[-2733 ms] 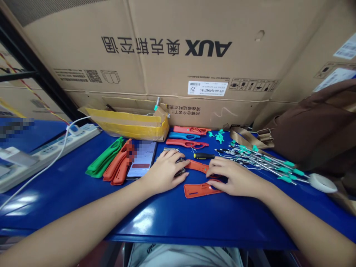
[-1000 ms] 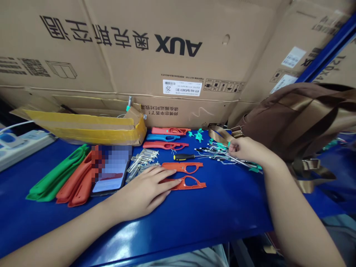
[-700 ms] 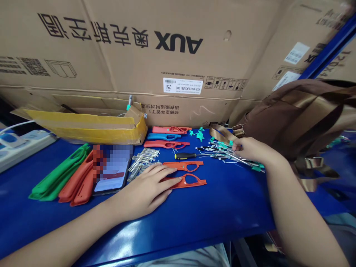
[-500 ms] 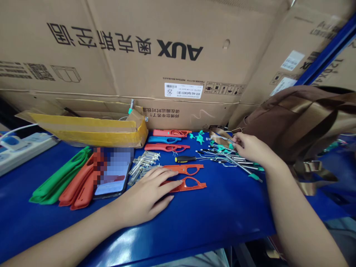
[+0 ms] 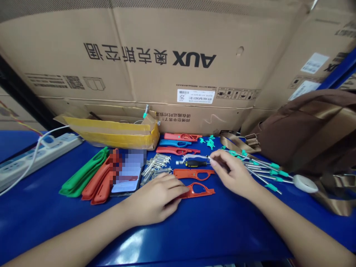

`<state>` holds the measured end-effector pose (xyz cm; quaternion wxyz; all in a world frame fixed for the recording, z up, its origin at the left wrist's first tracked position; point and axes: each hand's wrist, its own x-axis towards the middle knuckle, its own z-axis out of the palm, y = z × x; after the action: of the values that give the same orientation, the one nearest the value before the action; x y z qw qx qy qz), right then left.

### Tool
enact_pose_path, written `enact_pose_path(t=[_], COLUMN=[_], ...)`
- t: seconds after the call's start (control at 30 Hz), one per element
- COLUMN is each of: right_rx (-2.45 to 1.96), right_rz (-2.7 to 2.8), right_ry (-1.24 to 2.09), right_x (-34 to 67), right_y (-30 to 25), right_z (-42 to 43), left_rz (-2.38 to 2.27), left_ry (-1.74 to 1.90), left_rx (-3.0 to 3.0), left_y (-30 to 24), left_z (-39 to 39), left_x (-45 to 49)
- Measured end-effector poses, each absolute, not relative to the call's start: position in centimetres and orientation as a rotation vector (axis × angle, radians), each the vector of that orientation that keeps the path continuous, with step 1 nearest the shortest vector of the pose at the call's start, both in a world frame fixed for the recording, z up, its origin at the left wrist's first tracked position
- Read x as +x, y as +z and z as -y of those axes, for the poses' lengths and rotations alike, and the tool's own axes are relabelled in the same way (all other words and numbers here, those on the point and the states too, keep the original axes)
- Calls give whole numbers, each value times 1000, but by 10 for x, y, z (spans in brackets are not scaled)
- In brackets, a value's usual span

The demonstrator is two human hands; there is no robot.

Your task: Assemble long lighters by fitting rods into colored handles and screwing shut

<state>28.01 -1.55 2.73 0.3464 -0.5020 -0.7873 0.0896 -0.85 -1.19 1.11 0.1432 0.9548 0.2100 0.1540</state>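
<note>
My left hand (image 5: 160, 198) is low over the table, its fingers closed on the left end of the nearer orange plastic lighter half-shell (image 5: 204, 191). A second orange half-shell (image 5: 183, 174) lies just behind it. Thumb and fingers of my right hand (image 5: 232, 172) pinch a small igniter part with white wires (image 5: 191, 157), held above a black and yellow screwdriver (image 5: 194, 163). To the right of that hand lies a pile of metal lighter tubes with green clips (image 5: 267, 168). Clear tubular parts (image 5: 158, 161) are heaped behind my left hand.
Red and blue lighter bodies (image 5: 178, 143) lie at the back, near loose green clips (image 5: 210, 142). At left are green shells (image 5: 83, 174), orange shells (image 5: 101, 181), a phone (image 5: 128, 178) and a power strip (image 5: 61, 148). A yellow-taped box (image 5: 111, 135) and brown bag (image 5: 292, 129) border the table.
My right hand has moved left from the tube pile, bringing the wired igniter part over the screwdriver. The fingers of my left hand have drawn in on the nearer shell. The view has shifted.
</note>
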Motion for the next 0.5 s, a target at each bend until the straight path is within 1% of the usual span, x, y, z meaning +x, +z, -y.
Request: enact_pose_path(t=[0.07, 0.13, 0.3, 0.4, 0.5], right_rx=[-1292, -1292, -1301, -1276, -1240], right_rz=[2084, 2114, 2166, 2204, 2218], right_ry=[300, 338, 385, 377, 362], right_x=[273, 271, 274, 275, 273], right_y=[19, 14, 11, 12, 13], right_z=[16, 15, 16, 20, 21], left_rz=[-663, -749, -1020, -1039, -1011], left_ry=[501, 637, 1020, 1079, 1023], left_rx=[2741, 2672, 2230, 1936, 1835], left_y=[13, 13, 9, 6, 4], left_z=[13, 13, 14, 14, 12], left_x=[-9, -8, -5, -1, 1])
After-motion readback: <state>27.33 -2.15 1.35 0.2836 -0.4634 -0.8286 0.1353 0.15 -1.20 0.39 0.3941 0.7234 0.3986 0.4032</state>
